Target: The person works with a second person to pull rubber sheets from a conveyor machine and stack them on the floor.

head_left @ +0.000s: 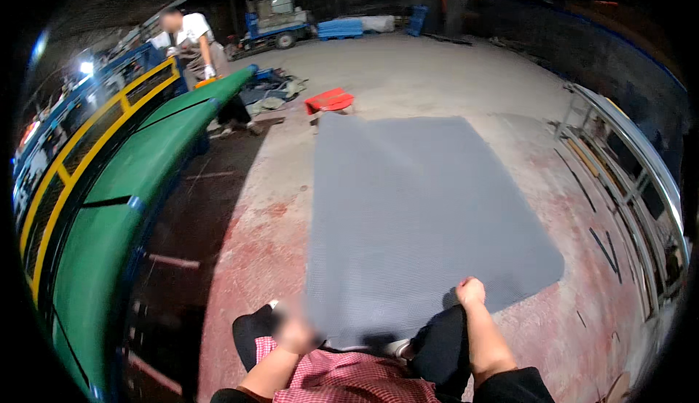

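A large grey sheet (415,206), finely ribbed like a mat, lies flat on the floor in front of me. My left hand (295,332) is low at its near left corner, beside my knee; blur over the fingers hides whether they grip the edge. Over the near part of the sheet, by my right knee, my right hand (471,291) is curled closed. Whatever it may hold is hidden by the fingers. A red checked apron (357,377) covers my lap between the forearms.
A long green conveyor belt (109,235) with a yellow guard rail (65,174) runs along the left. At its far end stands a person (196,39) in white gloves. Beyond the sheet lies a red cloth-like piece (330,101). Metal racking (626,155) lines the right.
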A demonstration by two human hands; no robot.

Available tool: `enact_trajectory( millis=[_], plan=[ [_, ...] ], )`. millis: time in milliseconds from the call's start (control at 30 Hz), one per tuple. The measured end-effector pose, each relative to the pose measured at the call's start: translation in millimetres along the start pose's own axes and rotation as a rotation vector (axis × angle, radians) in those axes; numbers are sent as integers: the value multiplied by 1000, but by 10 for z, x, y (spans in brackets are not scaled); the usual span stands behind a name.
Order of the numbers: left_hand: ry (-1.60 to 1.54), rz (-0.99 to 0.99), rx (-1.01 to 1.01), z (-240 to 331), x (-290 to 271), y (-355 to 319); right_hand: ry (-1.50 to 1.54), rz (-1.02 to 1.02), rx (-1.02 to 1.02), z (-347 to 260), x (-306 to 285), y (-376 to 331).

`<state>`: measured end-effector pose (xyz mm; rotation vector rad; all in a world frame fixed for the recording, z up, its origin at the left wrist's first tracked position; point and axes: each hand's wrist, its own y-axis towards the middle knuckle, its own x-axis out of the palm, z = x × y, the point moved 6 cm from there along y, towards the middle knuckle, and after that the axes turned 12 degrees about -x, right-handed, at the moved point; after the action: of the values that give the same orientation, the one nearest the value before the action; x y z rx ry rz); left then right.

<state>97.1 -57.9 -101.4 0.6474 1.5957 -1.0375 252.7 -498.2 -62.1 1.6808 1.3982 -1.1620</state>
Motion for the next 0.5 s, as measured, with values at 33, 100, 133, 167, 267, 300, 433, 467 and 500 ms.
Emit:
enact_trajectory(
  millis=[33,100,133,167,267,300,433,467,500],
  plan=[
    [-55,39,-8,23,-123,-61,14,9,-16,1,14,5],
    [-214,192,30,43,-359,-72,32,6,-32,2,17,13],
    [-226,322,100,61,-432,-1,29,-12,-30,9,22,26],
    [-222,439,189,74,-522,73,30,-11,-25,54,37,43],
    [-448,504,420,-132,-991,137,8,6,-60,3,45,34],
    [-390,551,437,-256,-1085,155,10,10,-83,-31,62,23],
    [-795,376,89,-829,-783,441,-66,-29,-98,67,74,60],
    [-696,293,48,-868,-649,506,-83,-42,-128,153,125,107],
    [-797,310,66,-880,-615,487,-101,-37,-131,153,138,98]
  ],
)
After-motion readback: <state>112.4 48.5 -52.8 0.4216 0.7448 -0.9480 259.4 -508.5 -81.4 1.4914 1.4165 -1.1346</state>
